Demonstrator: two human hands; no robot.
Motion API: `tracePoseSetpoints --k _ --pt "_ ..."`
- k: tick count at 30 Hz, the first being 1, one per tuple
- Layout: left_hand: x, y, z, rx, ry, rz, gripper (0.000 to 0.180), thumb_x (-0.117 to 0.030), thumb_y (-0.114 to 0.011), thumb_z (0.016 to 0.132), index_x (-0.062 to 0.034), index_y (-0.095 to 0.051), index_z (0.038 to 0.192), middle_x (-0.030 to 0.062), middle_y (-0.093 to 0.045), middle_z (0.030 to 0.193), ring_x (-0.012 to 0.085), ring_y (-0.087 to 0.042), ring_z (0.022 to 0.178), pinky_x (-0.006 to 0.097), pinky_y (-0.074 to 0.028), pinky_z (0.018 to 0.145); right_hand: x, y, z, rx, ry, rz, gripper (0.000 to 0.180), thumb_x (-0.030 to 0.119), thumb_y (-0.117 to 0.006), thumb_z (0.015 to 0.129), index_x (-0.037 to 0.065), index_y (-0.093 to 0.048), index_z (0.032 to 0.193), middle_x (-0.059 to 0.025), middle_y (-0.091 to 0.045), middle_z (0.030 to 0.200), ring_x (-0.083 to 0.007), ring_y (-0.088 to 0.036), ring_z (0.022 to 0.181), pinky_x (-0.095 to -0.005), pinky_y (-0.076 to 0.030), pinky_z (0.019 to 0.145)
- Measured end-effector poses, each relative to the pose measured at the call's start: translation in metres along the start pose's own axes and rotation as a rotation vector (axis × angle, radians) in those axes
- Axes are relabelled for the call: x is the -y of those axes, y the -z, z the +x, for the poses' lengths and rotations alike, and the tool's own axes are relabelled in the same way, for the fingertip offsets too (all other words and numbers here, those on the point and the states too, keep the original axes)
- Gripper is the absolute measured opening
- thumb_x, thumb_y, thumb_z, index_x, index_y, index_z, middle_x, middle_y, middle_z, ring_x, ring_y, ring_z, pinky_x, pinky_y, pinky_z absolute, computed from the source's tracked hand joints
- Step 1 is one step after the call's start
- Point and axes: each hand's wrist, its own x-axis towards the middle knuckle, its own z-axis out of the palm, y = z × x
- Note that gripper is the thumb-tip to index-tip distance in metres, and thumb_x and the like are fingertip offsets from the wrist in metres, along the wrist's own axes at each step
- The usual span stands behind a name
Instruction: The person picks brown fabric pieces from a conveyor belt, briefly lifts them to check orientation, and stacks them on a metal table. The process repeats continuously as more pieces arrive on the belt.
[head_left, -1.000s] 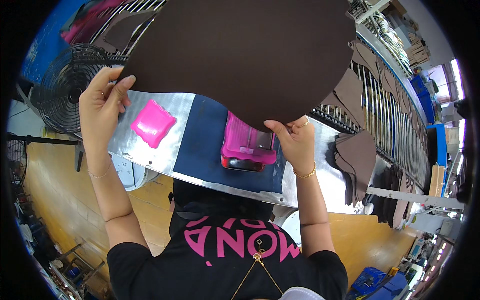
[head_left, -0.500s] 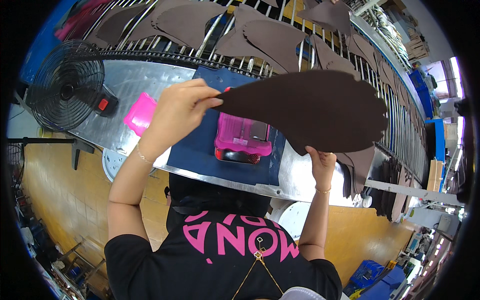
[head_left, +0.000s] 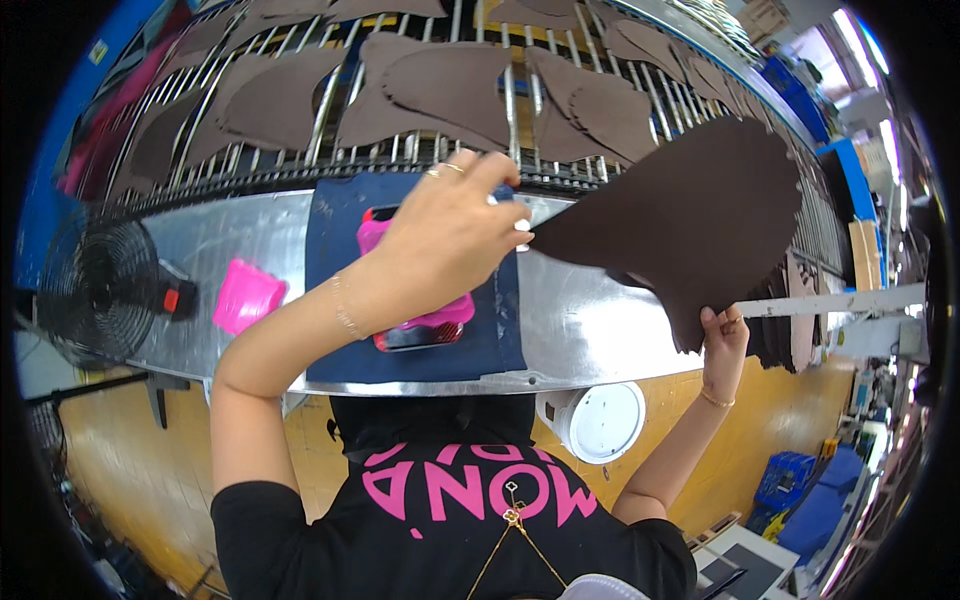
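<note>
A large dark brown leather-like piece (head_left: 690, 200) hangs in the air to the right, wide and rounded with a notched edge at its far end. My left hand (head_left: 450, 220) is closed, pinching its narrow tip between thumb and fingers, with small white spots at the fingertips. My right hand (head_left: 725, 345) grips the piece's lower corner between thumb and fingers. Beneath my left forearm lies a pink plastic box (head_left: 440, 312) with a red and black edge, partly hidden, on a dark blue mat (head_left: 330, 300).
A pink tray-like piece (head_left: 250, 297) lies left on the metal table (head_left: 590, 335), beside a black fan (head_left: 100, 285). Beyond runs a conveyor of metal rods (head_left: 325, 90) carrying several brown cut pieces (head_left: 440, 90). A white-lidded bucket (head_left: 605, 422) stands below the table's edge.
Both hands have moved to the right, carrying the brown piece with them. It now sits more over the table's right end. The view has shifted too.
</note>
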Motion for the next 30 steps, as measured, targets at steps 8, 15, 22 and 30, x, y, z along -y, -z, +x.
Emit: tracePoseSetpoints --k 8,15,22,30 --pt "0.017 0.048 -0.004 -0.086 0.317 -0.075 0.03 -0.012 -0.071 0.077 -0.0027 -0.066 0.106 0.0114 -0.056 0.104 0.0281 -0.055 0.098 0.034 -0.043 0.086 -0.042 0.046 0.129 -0.177 -0.1 0.509 0.027 0.005 -0.051 0.095 0.009 -0.051 0.122 -0.0005 -0.06 0.111 -0.0134 -0.06 0.097 -0.0269 -0.052 0.083" --pt "0.037 0.061 -0.04 -0.081 0.644 -0.006 0.029 -0.01 -0.069 0.08 -0.0013 -0.065 0.107 0.0113 -0.056 0.104 0.0243 -0.055 0.098 0.03 -0.043 0.084 -0.122 0.051 0.292 -0.307 -0.181 0.701 0.019 -0.004 -0.044 0.094 0.007 -0.049 0.108 -0.0079 -0.059 0.107 -0.0259 -0.063 0.093 -0.0357 -0.056 0.08" --pt "0.052 0.076 -0.083 -0.09 0.929 0.11 0.027 -0.011 -0.067 0.082 -0.0011 -0.063 0.107 0.0103 -0.054 0.102 0.0218 -0.052 0.089 0.028 -0.042 0.076 -0.181 0.02 0.386 -0.451 -0.306 0.851 0.039 -0.015 -0.034 0.086 0.002 -0.047 0.118 -0.0163 -0.058 0.11 -0.0322 -0.062 0.09 -0.0432 -0.059 0.076" --pt "0.067 0.069 -0.088 -0.124 0.904 0.105 0.03 -0.015 -0.067 0.085 -0.0019 -0.063 0.112 0.0051 -0.053 0.104 0.0139 -0.047 0.08 0.024 -0.038 0.066 -0.236 0.035 0.405 -0.721 -0.312 0.242 0.049 0.009 -0.064 0.085 0.003 -0.042 0.129 -0.0148 -0.061 0.107 -0.0268 -0.062 0.092 -0.0366 -0.055 0.069"
